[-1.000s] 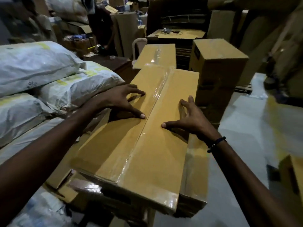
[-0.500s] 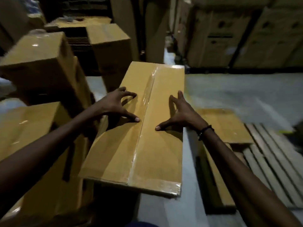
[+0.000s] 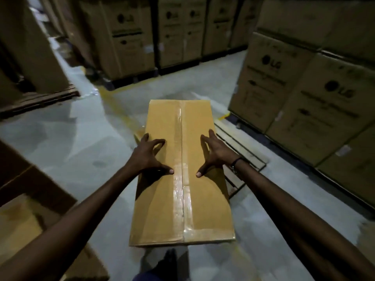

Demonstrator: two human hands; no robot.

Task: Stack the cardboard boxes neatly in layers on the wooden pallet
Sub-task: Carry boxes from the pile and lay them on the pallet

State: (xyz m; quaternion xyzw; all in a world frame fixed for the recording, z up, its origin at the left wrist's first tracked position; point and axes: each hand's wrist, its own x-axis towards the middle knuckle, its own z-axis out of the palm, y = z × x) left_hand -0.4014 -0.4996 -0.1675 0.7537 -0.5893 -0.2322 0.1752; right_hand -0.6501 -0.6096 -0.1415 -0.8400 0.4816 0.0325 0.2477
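Note:
A long tan cardboard box [image 3: 180, 209], taped along its middle seam, is held in the air in front of me, lengthwise away from me. My left hand [image 3: 149, 157] grips its left edge with the thumb pressed on top near the tape. My right hand [image 3: 215, 154] grips the right edge the same way, a dark band on the wrist. The wooden pallet [image 3: 243, 153] lies on the floor just right of and below the box, which hides part of it. Only bare slats of the pallet show.
Tall printed cartons [image 3: 308, 102] stand stacked close on the right, and more of them [image 3: 132, 37] line the back wall. Brown boxes [image 3: 26, 224] sit at my lower left, another pallet [image 3: 40, 98] at far left. Grey concrete floor [image 3: 81, 142] spreads between them.
I have turned right, away from the sacks and the box pile, carrying the box with the same grip. The pallet and the printed cartons have come into view ahead.

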